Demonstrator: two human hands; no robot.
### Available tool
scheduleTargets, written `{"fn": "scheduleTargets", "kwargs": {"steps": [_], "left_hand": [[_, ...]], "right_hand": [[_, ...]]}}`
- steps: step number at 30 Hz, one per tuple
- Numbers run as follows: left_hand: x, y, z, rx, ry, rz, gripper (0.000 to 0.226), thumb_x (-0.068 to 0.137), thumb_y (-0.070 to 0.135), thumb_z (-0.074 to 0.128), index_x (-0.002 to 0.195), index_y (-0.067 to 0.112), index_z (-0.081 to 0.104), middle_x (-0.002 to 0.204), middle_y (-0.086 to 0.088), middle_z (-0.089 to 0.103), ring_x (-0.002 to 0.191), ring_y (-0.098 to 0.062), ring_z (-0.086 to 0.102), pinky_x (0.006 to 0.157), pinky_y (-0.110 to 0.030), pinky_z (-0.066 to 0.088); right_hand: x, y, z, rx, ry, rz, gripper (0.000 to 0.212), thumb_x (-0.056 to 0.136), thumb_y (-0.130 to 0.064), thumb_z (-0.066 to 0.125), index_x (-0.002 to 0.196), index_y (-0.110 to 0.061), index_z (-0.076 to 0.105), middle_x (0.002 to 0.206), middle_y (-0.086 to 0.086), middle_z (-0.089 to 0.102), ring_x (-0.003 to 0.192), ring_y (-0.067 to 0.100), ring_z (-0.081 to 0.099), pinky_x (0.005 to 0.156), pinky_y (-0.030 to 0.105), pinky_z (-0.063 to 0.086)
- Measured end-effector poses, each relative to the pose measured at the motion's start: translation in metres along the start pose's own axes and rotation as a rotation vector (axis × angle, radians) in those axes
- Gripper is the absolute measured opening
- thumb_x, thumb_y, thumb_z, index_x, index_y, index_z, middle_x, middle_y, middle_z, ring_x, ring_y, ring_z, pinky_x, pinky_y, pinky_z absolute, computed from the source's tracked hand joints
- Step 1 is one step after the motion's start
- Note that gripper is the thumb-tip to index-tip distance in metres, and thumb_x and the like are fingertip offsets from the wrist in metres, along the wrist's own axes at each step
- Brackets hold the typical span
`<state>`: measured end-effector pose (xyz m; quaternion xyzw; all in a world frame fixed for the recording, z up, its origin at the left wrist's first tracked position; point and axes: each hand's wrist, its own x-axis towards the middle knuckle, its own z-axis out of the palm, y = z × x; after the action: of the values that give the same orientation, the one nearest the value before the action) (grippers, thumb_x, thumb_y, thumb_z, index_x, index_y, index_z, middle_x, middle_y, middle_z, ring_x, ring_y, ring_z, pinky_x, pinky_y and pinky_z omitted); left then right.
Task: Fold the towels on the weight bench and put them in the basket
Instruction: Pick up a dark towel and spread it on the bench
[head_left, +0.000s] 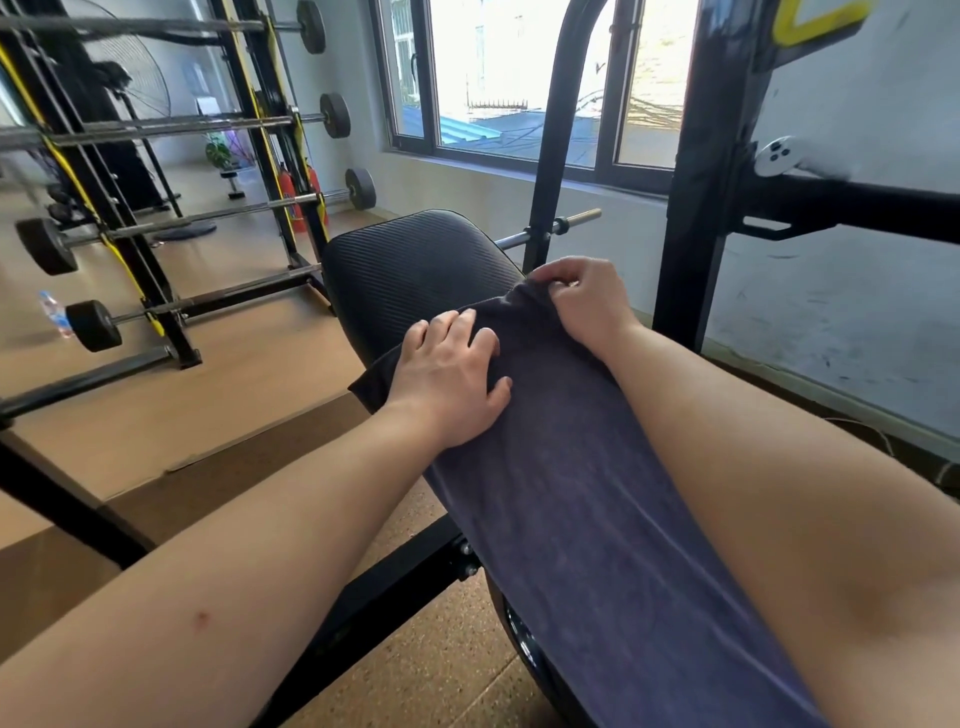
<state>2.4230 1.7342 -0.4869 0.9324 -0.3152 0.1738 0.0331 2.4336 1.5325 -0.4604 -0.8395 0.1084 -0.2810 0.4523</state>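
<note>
A dark purple-grey towel (587, 499) lies lengthwise along the black padded weight bench (415, 265), covering its near part. My left hand (452, 379) lies on the towel's far left part with its fingers spread. At the far right corner, my right hand (582, 301) pinches the towel's edge with curled fingers. Bare ribbed pad shows beyond the towel's far end. No basket is in view.
A black rack upright (696, 218) and a curved bar (556, 130) stand right of the bench under a window. To the left is a rack of barbells with plates (93, 325) and a water bottle (54, 312) on the wooden floor.
</note>
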Motion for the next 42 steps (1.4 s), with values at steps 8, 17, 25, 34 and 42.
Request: {"fn": "scheduleTargets", "kwargs": {"steps": [8,17,25,34,42], "left_hand": [[0.006,-0.003,0.003,0.069,-0.137,-0.014,0.077,0.098,0.067,0.024,0.163,0.028,0.009,0.172,-0.005,-0.004,0.157,-0.024,-0.010,0.122,-0.059,-0.014],[-0.015,0.012,0.006,0.123,-0.164,-0.186,0.095,0.091,0.081,0.020,0.162,0.025,-0.007,0.169,-0.012,-0.017,0.153,-0.039,-0.021,0.118,-0.067,-0.012],[-0.014,-0.006,0.013,0.129,-0.109,-0.114,0.096,0.086,0.085,0.016,0.163,0.030,-0.003,0.170,-0.008,-0.016,0.154,-0.035,-0.022,0.119,-0.065,-0.014],[-0.048,0.009,-0.011,0.020,-0.084,-0.067,0.077,0.096,0.068,0.036,0.161,0.031,0.015,0.171,-0.012,0.003,0.157,-0.033,-0.008,0.121,-0.062,-0.010],[-0.112,0.093,-0.023,-0.036,-0.245,0.040,0.071,0.099,0.060,0.041,0.160,0.030,0.019,0.170,-0.009,0.011,0.157,-0.029,0.004,0.123,-0.061,0.003]], "right_hand": [[-0.003,0.005,0.016,-0.605,-0.294,0.126,0.060,0.106,-0.040,0.039,0.162,-0.030,0.021,0.172,-0.011,0.000,0.157,0.029,0.001,0.118,0.064,0.013],[-0.038,0.020,0.033,-0.591,-0.288,-0.003,0.070,0.098,-0.072,0.026,0.161,-0.046,0.010,0.173,-0.007,-0.002,0.159,0.023,0.001,0.120,0.066,0.013],[-0.033,0.023,0.030,-0.621,-0.299,-0.005,0.074,0.095,-0.078,0.023,0.161,-0.049,0.004,0.172,-0.009,-0.007,0.159,0.022,-0.003,0.124,0.060,0.004],[-0.100,0.019,-0.022,-0.618,-0.233,0.037,0.076,0.098,-0.074,0.030,0.163,-0.041,0.007,0.173,0.002,-0.001,0.159,0.025,-0.004,0.124,0.062,0.005],[-0.209,0.050,-0.105,-0.691,-0.288,0.212,0.074,0.099,-0.068,0.039,0.162,-0.038,0.014,0.173,0.003,0.003,0.158,0.028,0.010,0.121,0.057,0.022]]}}
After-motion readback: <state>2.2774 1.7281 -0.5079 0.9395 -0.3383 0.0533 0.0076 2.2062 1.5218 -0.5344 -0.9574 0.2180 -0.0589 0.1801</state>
